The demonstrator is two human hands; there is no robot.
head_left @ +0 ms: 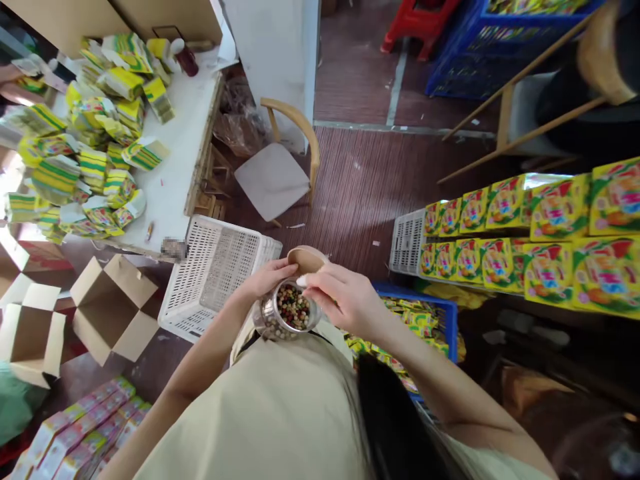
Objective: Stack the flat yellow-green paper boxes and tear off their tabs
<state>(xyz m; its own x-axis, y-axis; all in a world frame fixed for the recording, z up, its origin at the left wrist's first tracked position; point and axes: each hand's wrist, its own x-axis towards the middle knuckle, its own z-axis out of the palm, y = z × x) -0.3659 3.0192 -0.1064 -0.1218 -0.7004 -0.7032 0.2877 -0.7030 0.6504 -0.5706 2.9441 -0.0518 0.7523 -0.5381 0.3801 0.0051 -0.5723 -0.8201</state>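
Observation:
Against my body is a clear round jar (267,313) filled with small mixed-colour pieces like beans or beads (295,308). My left hand (270,279) is closed at the jar's far left side, its fingertips gripping the edge of a round brown cup-like piece (306,257) just beyond the opening. Whether that piece is a cup or a lid I cannot tell. Over the right side of the jar's mouth, my right hand (345,297) pinches a small white thing (302,281). Most of it is hidden by the fingers, so its kind does not show.
A white plastic crate (220,233) stands left, beside a table (175,173) piled with yellow-green packets (93,167). Open cartons (115,307) lie further left. A wooden chair (275,177) is ahead. Right are stacked yellow boxes (547,273) and a blue crate (453,327) of packets.

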